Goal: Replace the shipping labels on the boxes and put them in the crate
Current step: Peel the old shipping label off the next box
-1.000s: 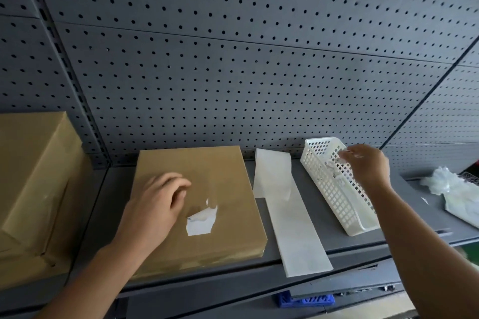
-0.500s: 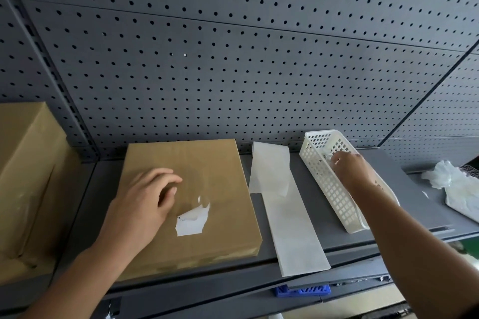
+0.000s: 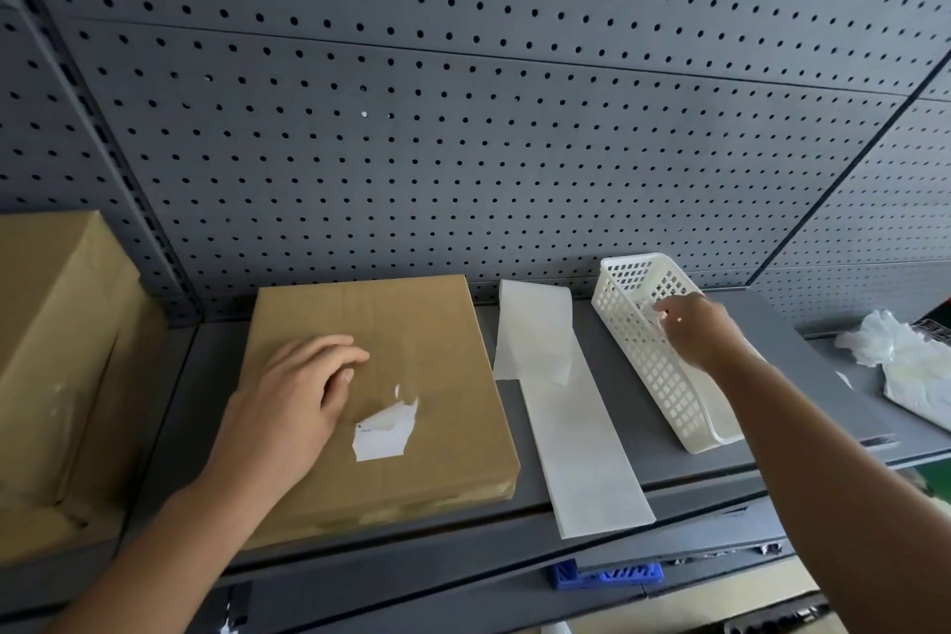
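**A:** Where does the box lie, and why do we rest a hand on it?

**B:** The flat cardboard box [image 3: 381, 391] lies on the grey shelf [image 3: 803, 366], just beside a strip of label backing [image 3: 576, 453]. Our left hand [image 3: 288, 407] rests on its top, fingers loosely bent and holding nothing, apparently to steady it. A torn label remnant [image 3: 383, 435] clings near the thumb.

**A:** And the right hand [image 3: 700, 330]?

**B:** It reaches into the white mesh basket [image 3: 653, 376], probably to drop peeled scraps. We cannot tell whether its fingers pinch anything. We judge the box neither relabelled nor crated.

Flat brown box [image 3: 411, 366] on shelf, torn white label remnant [image 3: 383, 432] stuck on top
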Demonstrator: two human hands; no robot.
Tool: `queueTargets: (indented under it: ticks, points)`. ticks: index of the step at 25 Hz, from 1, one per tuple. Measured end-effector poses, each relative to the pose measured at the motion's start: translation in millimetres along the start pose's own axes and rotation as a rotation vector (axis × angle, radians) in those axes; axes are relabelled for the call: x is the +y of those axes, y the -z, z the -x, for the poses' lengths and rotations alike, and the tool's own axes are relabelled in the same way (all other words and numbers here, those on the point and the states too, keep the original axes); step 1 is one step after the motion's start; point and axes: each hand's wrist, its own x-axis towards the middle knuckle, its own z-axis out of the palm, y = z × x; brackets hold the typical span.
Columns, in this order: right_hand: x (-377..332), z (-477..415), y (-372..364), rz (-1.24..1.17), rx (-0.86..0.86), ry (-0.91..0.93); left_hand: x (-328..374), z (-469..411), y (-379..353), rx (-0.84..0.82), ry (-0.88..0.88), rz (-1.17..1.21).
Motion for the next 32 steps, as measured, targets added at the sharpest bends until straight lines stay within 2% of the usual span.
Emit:
queueTargets:
  ticks: [3, 5, 7, 9, 11, 14, 16, 19, 23, 27, 32]
  points:
    - [-17, 13, 27, -0.161, 0.209, -0.034, 2, -1, 1, -0.005, -0.01, -0.007]
    - [-46, 28, 42, -0.249, 0.302, 0.07, 3, 0, 3, -0.006, -0.013, -0.011]
    - [-92, 57, 49, -0.399, 0.283, 0.205, 3, 0, 4, -0.003, -0.021, 0.001]
    - [-139, 97, 48, -0.506, 0.095, 0.419, 3, 0, 4, -0.005, -0.015, 0.017]
    - [-176, 136, 40, -0.504, -0.175, 0.675, 2, 1, 6, -0.01, -0.001, 0.021]
    - [-204, 169, 22, -0.452, -0.428, 0.865, 2, 1, 7, -0.02, -0.003, 0.031]
    - [-216, 178, 11, -0.473, -0.414, 0.899, 1, 2, 8, -0.028, -0.013, 0.036]
    - [-225, 180, 2, -0.545, -0.29, 0.932, -1, 2, 10, -0.039, -0.025, 0.029]
    - [-225, 176, 4, -0.565, -0.278, 0.867, -2, 3, 12, -0.04, -0.035, 0.026]
    - [-223, 173, 0, -0.445, -0.163, 1.045, -3, 4, 11, -0.035, -0.047, 0.021]
    - [-212, 167, 4, -0.517, -0.215, 0.987, -4, 4, 10, -0.027, -0.048, 0.007]
